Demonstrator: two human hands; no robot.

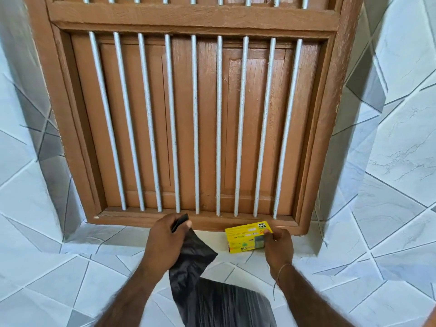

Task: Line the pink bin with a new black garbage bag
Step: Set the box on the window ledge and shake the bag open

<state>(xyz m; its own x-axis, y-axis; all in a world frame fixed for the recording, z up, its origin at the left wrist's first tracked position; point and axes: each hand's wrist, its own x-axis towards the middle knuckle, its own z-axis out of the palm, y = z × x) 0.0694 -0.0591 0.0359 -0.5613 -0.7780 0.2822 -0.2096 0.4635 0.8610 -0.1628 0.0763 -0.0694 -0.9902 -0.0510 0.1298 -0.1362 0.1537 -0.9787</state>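
The black garbage bag (200, 279) hangs from your left hand (165, 241), which is pinched shut on its top edge near the window sill (207, 232), likely so the rest can fall open toward you. It looks thin, glossy and pleated, and is only partly unfolded. Your right hand (278, 246) is clamped on the yellow box (245, 237), steadying it on the sill, to the right. The pink bin is out of view.

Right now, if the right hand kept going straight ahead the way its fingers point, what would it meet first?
The right hand already touches the yellow bin-bag box on the ledge. Pushing on would likely slide the box into the brown window frame just behind it, though depth there is hard to judge.
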